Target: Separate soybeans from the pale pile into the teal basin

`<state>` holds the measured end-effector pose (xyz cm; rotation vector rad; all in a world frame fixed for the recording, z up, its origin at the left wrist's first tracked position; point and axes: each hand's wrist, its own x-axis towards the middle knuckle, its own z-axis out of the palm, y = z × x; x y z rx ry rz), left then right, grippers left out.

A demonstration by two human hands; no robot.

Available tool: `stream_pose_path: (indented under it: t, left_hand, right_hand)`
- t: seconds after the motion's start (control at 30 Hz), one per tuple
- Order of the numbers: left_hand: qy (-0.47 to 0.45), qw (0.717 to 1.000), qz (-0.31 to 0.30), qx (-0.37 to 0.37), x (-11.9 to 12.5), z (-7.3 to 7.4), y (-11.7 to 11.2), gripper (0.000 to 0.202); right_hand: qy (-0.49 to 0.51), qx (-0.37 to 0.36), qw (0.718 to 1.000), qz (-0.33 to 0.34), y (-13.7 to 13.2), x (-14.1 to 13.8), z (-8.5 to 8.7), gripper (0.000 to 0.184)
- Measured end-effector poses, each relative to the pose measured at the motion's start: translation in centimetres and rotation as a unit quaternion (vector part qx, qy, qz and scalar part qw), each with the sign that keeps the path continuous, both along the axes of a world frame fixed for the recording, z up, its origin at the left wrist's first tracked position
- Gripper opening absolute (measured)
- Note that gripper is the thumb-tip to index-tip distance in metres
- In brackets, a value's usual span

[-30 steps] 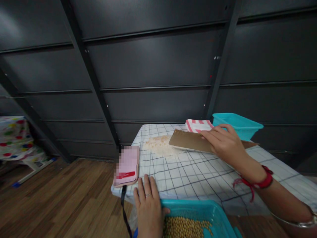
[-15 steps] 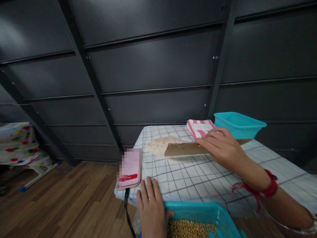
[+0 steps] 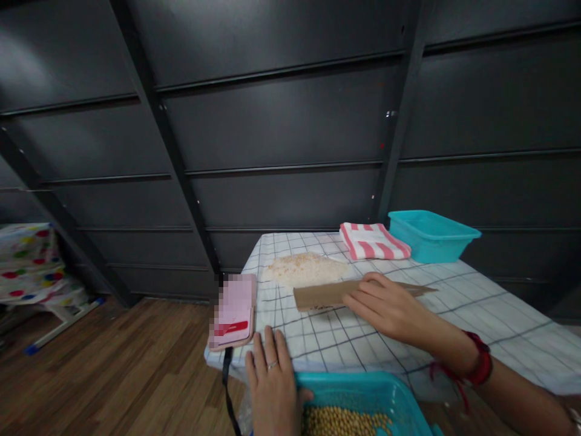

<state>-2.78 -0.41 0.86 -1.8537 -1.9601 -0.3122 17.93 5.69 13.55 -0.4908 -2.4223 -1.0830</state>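
— Two hands, one table?
— Yes. On the white grid-checked tablecloth point(image 3: 476, 309), a teal plastic tub of soybeans point(image 3: 354, 380) sits bottom centre. The left hand point(image 3: 272, 387) lies flat beside it, fingers straight, thumb on the rim.
— And mid-frame?
— The right hand point(image 3: 385, 306) grips a brown cardboard strip point(image 3: 318, 295), just below a pale grain pile point(image 3: 302, 268).

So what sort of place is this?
Probably a makeshift indoor work corner rather than a proper kitchen: a small table with a checked cloth pushed against a dark metal-panelled wall, with a teal tub of beans and a loose grain pile on it.
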Motion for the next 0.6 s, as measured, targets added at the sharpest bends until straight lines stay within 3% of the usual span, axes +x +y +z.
stream_pose_path:
  t: [0.13, 0.33, 0.6]
  left_hand:
    - [-0.006, 1.0, 0.0, 0.001, 0.1, 0.2, -0.1, 0.075]
    - [-0.005, 1.0, 0.008, -0.005, 0.3, 0.7, -0.1, 0.074]
    - [0.014, 1.0, 0.012, 0.003, 0.4, 0.7, -0.1, 0.074]
  right_hand:
    - [-0.013, 0.031, 0.999, 0.012, 2.5, -0.8, 0.1, 0.023]
    - [-0.016, 0.067, 0.998, 0.005, 5.3, -1.6, 2.1, 0.027]
    - [-0.005, 0.02, 1.0, -0.01, 8.0, -2.2, 3.4, 0.029]
